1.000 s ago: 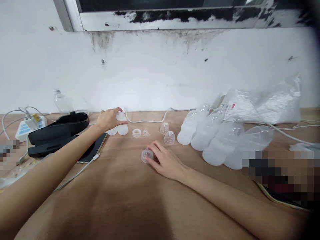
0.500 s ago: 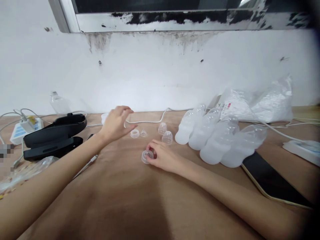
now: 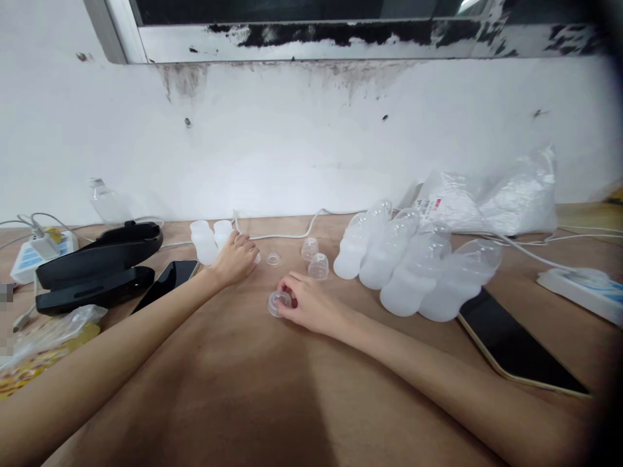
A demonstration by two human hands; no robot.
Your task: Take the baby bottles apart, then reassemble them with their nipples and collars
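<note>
My left hand (image 3: pixel 237 259) is on the table, its fingers closed around a translucent bottle collar ring (image 3: pixel 257 258) that shows only at the fingertips. To the right of it stands a clear silicone bottle nipple (image 3: pixel 273 259). Closer to me, my right hand (image 3: pixel 306 301) pinches another clear nipple (image 3: pixel 277 305), wide flange down at the tabletop. Two clear domed caps (image 3: pixel 318 266) sit beyond the right hand. Behind my left hand are two frosted white bottle bodies (image 3: pixel 203 243), one partly covered by the hand.
Several frosted bottles with clear domed caps (image 3: pixel 403 292) stand at right, beside a phone (image 3: pixel 516 344) and a white plastic bag (image 3: pixel 516 194). On the left are a black case (image 3: pixel 97 259), another phone (image 3: pixel 168 280), a power strip (image 3: pixel 41 253) and a snack bag (image 3: pixel 58 344). A cable (image 3: pixel 292 235) runs behind.
My left hand has come down from above the table onto the collar ring, and its fingers have closed. The bottle bodies behind it now show. My right hand keeps its pinch on the nipple.
</note>
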